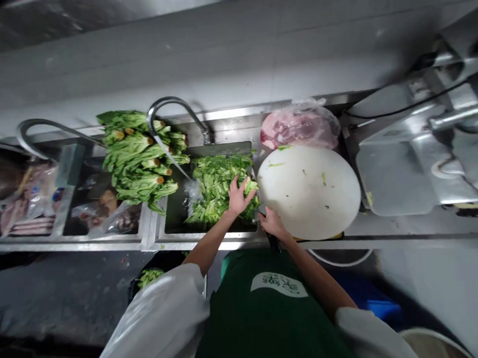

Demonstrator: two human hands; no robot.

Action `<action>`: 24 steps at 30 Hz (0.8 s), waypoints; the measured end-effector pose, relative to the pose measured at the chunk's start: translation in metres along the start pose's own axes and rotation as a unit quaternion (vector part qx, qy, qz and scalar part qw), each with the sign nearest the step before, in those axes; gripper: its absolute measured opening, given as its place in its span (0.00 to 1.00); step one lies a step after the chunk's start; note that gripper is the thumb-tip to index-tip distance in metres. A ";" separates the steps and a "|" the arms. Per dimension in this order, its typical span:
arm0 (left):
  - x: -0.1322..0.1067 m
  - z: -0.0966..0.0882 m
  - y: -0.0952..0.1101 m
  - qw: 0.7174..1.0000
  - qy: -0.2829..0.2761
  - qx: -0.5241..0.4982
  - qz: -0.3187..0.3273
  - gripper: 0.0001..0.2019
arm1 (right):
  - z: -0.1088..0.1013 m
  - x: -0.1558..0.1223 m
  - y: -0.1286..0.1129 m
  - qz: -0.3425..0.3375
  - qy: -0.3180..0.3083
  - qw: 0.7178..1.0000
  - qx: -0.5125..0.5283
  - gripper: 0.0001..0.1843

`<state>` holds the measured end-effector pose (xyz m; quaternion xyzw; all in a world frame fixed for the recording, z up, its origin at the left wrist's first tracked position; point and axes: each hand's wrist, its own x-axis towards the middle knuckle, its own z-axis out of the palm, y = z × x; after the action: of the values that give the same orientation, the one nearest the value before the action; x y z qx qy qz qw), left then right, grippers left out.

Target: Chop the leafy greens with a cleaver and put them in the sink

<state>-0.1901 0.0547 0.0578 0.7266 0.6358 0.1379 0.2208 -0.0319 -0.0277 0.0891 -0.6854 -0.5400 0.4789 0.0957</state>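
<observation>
Green cut leaves [212,183] in one sink [173,220], beneath your left hand [238,198]
You have one knife [273,243], one round white board [311,190], one plastic bag of meat [301,126], one stack of uncut greens [139,158] and two arched faucets [171,100] before you, water running from the right-hand one. The cut leaves lie under your left hand, its fingers spread open, and to the left of your right hand [273,224], which is closed around the knife's black handle beside the board; whether the left fingertips press into the leaves is hard to tell
</observation>
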 end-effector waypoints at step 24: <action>-0.046 -0.043 -0.065 0.983 -0.132 -0.097 0.087 0.25 | 0.013 0.019 -0.087 -0.002 -0.085 0.975 0.207 0.13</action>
<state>-0.2741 0.0217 0.0663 0.7659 0.5189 0.1206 0.3599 -0.0995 0.0180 0.1280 -0.6064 -0.4370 0.6367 0.1898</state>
